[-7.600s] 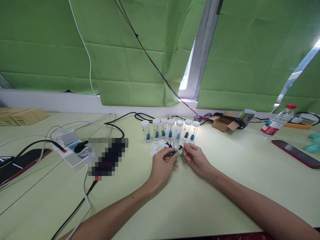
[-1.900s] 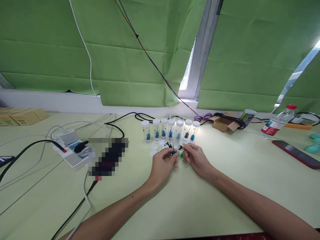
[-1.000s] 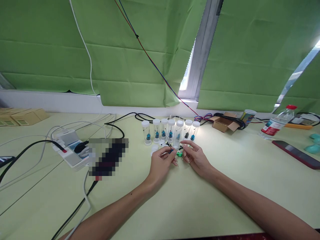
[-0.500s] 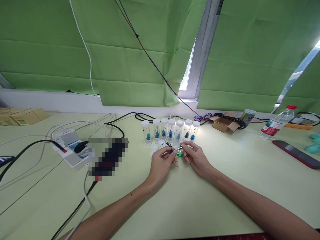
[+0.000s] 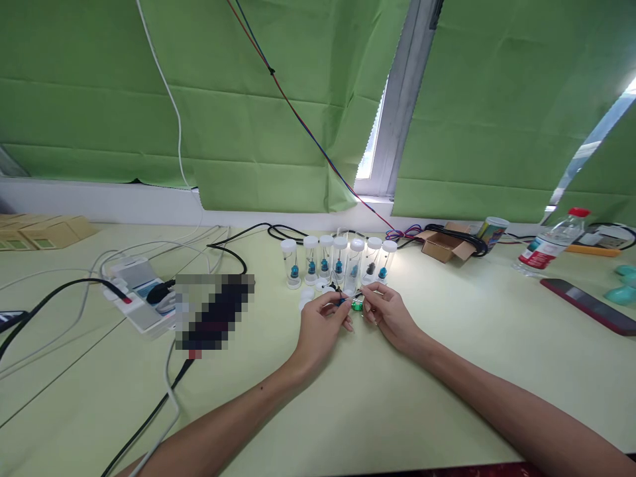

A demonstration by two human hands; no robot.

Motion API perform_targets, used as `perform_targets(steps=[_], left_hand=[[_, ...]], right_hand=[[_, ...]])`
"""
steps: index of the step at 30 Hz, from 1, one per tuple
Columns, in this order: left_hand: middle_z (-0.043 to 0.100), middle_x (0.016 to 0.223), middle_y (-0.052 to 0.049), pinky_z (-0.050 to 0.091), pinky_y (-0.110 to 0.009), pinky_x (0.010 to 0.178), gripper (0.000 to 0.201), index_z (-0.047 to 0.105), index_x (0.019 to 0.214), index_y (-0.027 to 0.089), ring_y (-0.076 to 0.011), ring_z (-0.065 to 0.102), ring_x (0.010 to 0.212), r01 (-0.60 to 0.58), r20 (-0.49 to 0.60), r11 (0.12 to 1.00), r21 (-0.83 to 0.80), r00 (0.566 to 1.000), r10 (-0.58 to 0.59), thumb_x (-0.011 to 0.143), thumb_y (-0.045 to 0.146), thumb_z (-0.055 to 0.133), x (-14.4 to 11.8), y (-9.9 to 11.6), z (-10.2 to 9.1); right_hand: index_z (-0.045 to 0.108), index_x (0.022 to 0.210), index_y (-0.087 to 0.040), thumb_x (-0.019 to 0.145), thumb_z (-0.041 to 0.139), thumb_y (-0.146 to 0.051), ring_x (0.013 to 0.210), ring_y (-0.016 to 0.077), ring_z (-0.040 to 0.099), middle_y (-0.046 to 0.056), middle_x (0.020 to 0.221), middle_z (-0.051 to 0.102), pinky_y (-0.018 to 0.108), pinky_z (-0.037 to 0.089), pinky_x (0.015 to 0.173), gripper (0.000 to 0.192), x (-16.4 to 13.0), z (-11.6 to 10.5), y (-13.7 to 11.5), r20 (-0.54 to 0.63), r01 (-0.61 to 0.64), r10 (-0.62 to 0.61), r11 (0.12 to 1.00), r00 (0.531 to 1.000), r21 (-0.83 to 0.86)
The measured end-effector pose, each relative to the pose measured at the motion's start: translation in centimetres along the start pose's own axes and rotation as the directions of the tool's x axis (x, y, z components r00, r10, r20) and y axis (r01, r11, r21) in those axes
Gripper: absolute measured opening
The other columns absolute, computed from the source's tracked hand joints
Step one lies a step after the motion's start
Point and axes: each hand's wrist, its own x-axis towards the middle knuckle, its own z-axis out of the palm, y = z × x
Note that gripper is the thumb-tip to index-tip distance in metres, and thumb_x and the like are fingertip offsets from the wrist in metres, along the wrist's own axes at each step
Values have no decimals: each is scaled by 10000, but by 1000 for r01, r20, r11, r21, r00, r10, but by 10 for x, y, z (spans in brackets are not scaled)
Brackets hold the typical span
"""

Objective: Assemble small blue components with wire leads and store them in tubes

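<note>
- Since half a second ago, the right hand has dropped slightly toward the desk; its fingertips sat a little higher then, nearer the vials.
- The left hand stays where it was, just left of frame centre.
- The left fingers pinch a small blue part; the right fingers are pressed together at a thin pin-like piece beside it, though it is too small to tell what exactly they grip.
- A small green part lies on the desk between the two hands, just below the fingertips.
- The thin piece runs roughly left to right across the frame, tilted up toward the right; its ends are too fine to tell apart.
- Behind the hands, a row of clear vials with white caps stands upright, with loose white caps at the lower left of the row.
</note>
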Motion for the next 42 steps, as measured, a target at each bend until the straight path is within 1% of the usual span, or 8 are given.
perform_targets(steps=[13, 23, 29, 42], left_hand=[[611, 614, 5, 510, -283, 592, 239, 656, 846, 151, -140, 591, 511, -2, -7, 1000, 3, 1000, 2, 768, 374, 694, 1, 0, 0], [609, 608, 2, 508, -283, 586, 245, 660, 853, 151, -145, 595, 515, 1, -6, 1000, 31, 1000, -1, 774, 383, 682, 0, 0, 1], [626, 647, -4, 505, -281, 592, 233, 661, 836, 157, -138, 594, 512, -5, -7, 999, 49, 1000, 5, 773, 380, 681, -1, 1, 0], [611, 595, 9, 503, -286, 587, 238, 663, 852, 162, -151, 605, 509, -15, 2, 996, 85, 1000, 14, 777, 388, 672, -1, -3, 0]], right_hand=[[558, 675, -167, 750, 770, -414, 398, 58, 436, -51, 509, 538, 203, 316, 420, 334, 0, -2, 3, -3, 10, -10, 1000, 1000, -14], [549, 643, -164, 749, 770, -421, 402, 59, 438, -46, 502, 538, 210, 311, 427, 354, 0, -1, 2, 5, 2, -2, 1000, 1000, -3], [533, 607, -165, 733, 777, -424, 397, 61, 431, -42, 485, 535, 217, 313, 431, 378, -1, 1, -2, 5, -12, 12, 1000, 1000, -4], [496, 576, -171, 753, 755, -399, 379, 66, 415, -41, 461, 526, 218, 295, 409, 387, 0, 0, 1, -10, -15, 15, 1000, 1000, -14]])
